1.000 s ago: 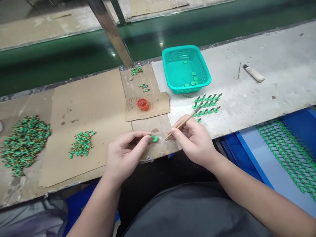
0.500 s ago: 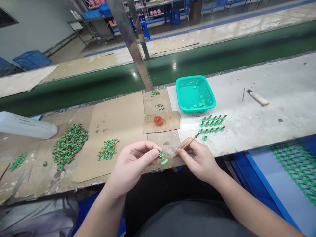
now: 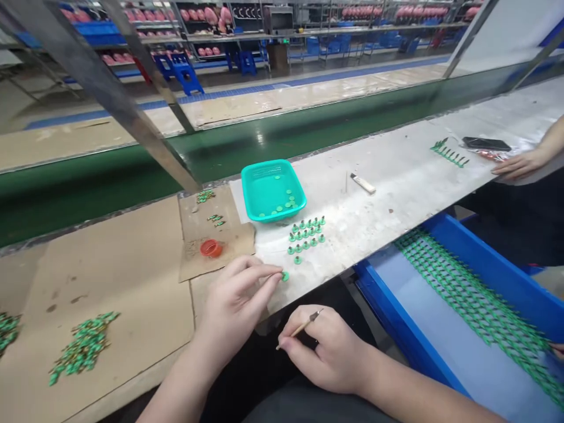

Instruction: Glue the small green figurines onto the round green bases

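Logging the big stuff first: a green conveyor belt (image 3: 282,141) ran behind a pale workbench (image 3: 409,176), and a blue tray (image 3: 480,258) packed with rows of green parts (image 3: 467,305) sat right of the person. A co-worker's hand (image 3: 520,164) rested at the far end, well apart, near a black phone (image 3: 486,143). On the left lay a cardboard sheet (image 3: 101,276) with a heap of green-and-gold parts (image 3: 83,343). A teal plastic basket (image 3: 247,176) held loose green discs (image 3: 276,205), and rows of upright green parts (image 3: 306,238) stood just in front of it. A small red cup (image 3: 211,248) sat near the hands, its contents hidden. The left hand (image 3: 233,308) was at the bench edge, its fingers (image 3: 259,273) pinched together on a small green part (image 3: 285,276). The right hand (image 3: 326,352) was lower, its fingers closed around a thin wooden brush (image 3: 299,330). Risks: a weak pinch could drop the small green part over the bench edge, and a careless reach could topple the upright green parts or tip the small red cup.
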The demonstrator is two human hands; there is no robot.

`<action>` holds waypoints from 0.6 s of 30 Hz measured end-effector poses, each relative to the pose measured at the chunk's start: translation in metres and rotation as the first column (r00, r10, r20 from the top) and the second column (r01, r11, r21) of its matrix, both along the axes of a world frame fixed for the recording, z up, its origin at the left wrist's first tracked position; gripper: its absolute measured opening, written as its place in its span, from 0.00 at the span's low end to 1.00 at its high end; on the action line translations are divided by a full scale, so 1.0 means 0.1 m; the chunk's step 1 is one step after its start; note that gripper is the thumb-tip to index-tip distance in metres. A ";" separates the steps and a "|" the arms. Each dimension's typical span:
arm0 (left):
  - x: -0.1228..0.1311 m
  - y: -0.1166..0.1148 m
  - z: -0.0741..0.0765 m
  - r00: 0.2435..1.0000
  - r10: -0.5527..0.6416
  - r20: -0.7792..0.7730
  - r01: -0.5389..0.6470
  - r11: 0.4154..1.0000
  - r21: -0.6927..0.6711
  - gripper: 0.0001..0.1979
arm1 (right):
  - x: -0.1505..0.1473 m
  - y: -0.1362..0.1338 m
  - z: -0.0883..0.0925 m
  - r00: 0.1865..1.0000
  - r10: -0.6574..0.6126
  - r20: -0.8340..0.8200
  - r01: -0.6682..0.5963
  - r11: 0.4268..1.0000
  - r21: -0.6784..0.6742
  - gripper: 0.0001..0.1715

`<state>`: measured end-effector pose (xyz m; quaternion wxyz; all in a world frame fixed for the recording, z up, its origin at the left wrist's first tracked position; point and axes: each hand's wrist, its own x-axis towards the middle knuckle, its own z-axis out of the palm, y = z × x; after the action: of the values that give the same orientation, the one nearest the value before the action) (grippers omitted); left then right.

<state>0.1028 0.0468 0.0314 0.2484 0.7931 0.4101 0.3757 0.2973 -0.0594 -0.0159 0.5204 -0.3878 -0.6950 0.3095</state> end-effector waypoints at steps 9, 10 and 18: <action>0.61 0.34 -0.17 0.967 -0.062 -0.248 0.100 0.984 0.147 0.11 | 0.20 -0.07 0.00 0.997 -0.064 0.032 0.067 0.995 -0.070 0.07; 0.60 0.33 -0.16 0.967 -0.053 -0.248 0.091 0.986 0.142 0.12 | 0.22 -0.07 0.01 0.997 -0.073 0.027 0.075 0.994 -0.079 0.07; 0.01 -0.34 0.18 0.974 -0.211 -0.082 0.167 0.916 -0.365 0.17 | 0.20 -0.07 0.28 0.981 -0.121 -0.152 0.067 0.946 -0.319 0.07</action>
<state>0.1042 0.0129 0.0499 0.3979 0.7921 0.4067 0.2211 0.3172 -0.0662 0.0124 0.5242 -0.4702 -0.5711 0.4219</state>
